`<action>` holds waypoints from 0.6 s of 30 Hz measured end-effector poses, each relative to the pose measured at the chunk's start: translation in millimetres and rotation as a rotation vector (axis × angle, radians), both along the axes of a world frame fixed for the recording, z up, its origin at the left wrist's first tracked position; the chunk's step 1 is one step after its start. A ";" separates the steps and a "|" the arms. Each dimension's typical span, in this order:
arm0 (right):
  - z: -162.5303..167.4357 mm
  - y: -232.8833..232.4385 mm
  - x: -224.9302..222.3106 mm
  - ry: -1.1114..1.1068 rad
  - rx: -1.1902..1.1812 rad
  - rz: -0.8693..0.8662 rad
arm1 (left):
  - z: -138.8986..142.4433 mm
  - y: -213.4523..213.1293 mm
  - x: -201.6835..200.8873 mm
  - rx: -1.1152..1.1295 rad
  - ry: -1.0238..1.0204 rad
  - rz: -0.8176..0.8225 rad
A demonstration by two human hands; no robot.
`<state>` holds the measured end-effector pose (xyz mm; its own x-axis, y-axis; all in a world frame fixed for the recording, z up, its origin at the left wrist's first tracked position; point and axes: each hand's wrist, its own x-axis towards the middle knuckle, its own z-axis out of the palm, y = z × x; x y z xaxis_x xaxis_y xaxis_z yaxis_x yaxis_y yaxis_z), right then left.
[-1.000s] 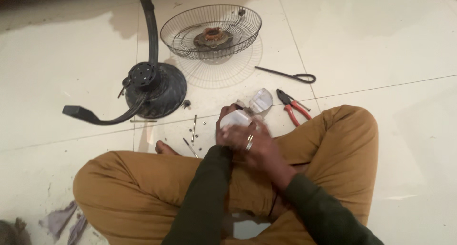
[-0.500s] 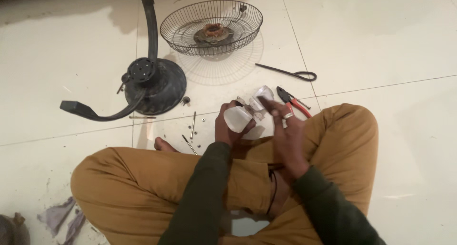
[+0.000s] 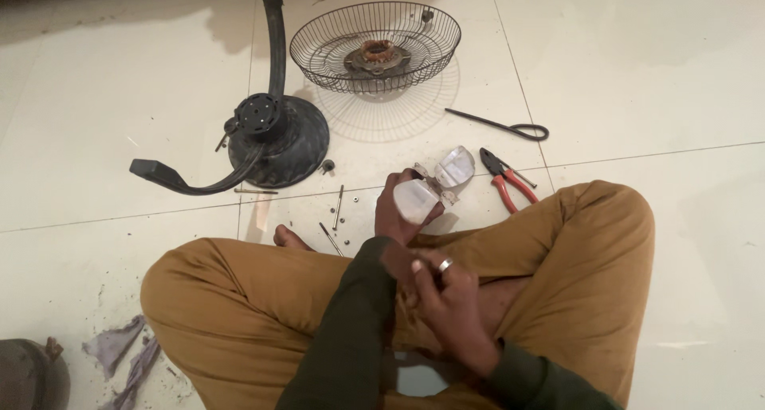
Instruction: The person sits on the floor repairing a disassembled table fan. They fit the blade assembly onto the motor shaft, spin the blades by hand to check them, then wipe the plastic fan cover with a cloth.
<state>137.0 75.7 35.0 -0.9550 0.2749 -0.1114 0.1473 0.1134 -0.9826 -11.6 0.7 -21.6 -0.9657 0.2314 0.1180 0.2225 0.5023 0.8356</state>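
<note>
Gripping a white plastic part above the floor, left hand fingers wrap it; right hand fingers curl, emptiness unclear. Fan lies dismantled: grille, base, screws, pliers nearby.

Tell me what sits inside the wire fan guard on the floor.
Inside the wire fan guard sits a round rusty-brown motor part on a grey mounting plate at its centre. Through the wires only pale floor tiles show; the part's underside is hidden.
</note>
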 end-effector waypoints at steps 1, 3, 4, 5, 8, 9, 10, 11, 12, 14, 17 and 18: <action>-7.0 0.6 -3.4 0.067 0.098 0.001 | 0.7 -0.6 0.4 0.020 -0.030 -0.004; -15.3 4.9 -13.8 0.203 0.298 0.000 | 3.8 -2.7 1.7 -0.039 -0.014 -0.024; -16.5 3.6 -18.9 0.242 0.352 -0.017 | 5.7 -3.9 3.1 -0.070 -0.005 -0.035; -15.0 3.9 -23.6 0.280 0.405 -0.032 | 7.5 -4.9 4.8 0.008 0.006 -0.047; 0.2 1.8 -29.0 0.222 0.187 -0.075 | 9.5 -2.8 10.9 0.214 -0.053 -0.042; 6.9 0.5 -27.9 0.171 0.054 -0.084 | 8.7 -0.7 12.0 0.264 -0.135 -0.008; 13.8 1.3 -23.6 0.235 0.023 -0.093 | 7.2 0.8 13.1 0.313 -0.220 0.030; 20.6 3.9 -16.0 0.300 -0.011 -0.099 | 5.3 3.0 13.2 0.200 -0.150 0.014; 25.6 5.0 -11.4 0.367 -0.049 -0.105 | 3.6 2.8 9.7 0.084 -0.079 -0.003; 29.5 4.6 -3.7 0.451 -0.003 -0.095 | -1.8 -2.9 9.0 0.012 0.001 -0.019; 26.9 6.8 -4.6 0.440 0.334 -0.109 | -6.8 -4.3 4.1 0.047 0.031 -0.004; 25.3 7.8 -5.0 0.401 0.493 -0.123 | -7.6 -3.2 1.8 -0.009 0.024 0.006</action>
